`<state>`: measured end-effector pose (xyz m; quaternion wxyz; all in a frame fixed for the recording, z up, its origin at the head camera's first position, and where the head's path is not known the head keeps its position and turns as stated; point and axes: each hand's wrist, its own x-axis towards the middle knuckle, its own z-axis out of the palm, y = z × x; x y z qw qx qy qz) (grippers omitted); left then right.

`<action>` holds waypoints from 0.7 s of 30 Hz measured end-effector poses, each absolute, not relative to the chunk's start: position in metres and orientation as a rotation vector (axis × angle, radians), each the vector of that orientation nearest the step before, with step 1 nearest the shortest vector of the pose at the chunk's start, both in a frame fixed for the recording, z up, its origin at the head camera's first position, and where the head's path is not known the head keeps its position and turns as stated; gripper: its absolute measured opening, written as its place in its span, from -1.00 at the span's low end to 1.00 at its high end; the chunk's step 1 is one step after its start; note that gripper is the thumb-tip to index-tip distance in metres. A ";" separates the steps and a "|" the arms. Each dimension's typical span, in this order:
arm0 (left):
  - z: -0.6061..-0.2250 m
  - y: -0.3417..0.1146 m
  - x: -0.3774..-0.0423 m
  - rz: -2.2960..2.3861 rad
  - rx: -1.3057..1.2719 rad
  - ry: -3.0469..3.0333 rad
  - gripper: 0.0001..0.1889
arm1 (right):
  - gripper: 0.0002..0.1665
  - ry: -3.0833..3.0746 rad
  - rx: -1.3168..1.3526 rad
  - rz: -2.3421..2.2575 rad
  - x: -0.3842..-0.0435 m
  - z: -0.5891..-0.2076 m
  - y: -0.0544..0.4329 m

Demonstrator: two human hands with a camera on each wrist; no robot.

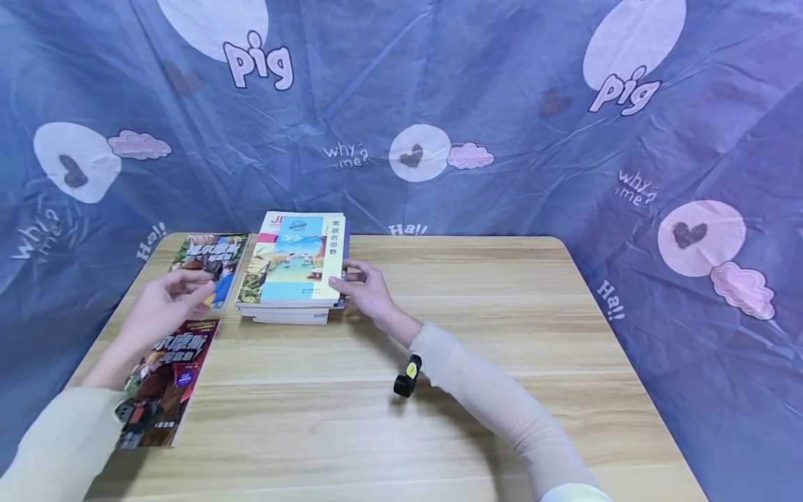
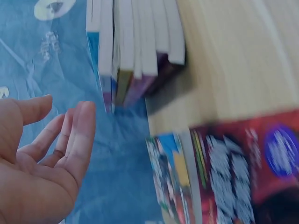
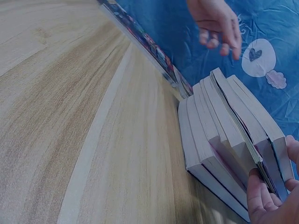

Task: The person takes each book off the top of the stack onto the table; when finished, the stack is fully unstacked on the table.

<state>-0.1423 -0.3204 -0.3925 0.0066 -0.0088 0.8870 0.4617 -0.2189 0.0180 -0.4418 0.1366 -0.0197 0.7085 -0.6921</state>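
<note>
A stack of books (image 1: 291, 315) lies at the back left of the table. Its top book (image 1: 295, 258) has a light blue cover with a cream strip. My right hand (image 1: 371, 291) holds the right edge of the upper books, thumb on the top cover and fingers at the side. In the right wrist view, the fingers (image 3: 261, 198) meet the stack's page edges. My left hand (image 1: 166, 307) hovers left of the stack, fingers apart and holding nothing. Near it are a dark red book (image 1: 169, 390) and a colourful book (image 1: 228, 268), the latter partly hidden by the hand.
The wooden table (image 1: 477, 335) extends to the right and front of the stack. A blue printed cloth (image 1: 502, 84) hangs behind it and along the sides. A black strap (image 1: 408, 376) juts from the right sleeve.
</note>
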 end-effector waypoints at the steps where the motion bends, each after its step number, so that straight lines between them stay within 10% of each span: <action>1: -0.392 -0.316 -0.146 1.469 -0.022 2.763 -0.45 | -0.32 2.050 -0.056 -2.004 -0.219 -0.442 0.018; 21: -0.389 -0.269 -0.186 1.512 0.020 2.562 -0.38 | -0.29 2.060 -0.064 -1.999 -0.218 -0.442 0.018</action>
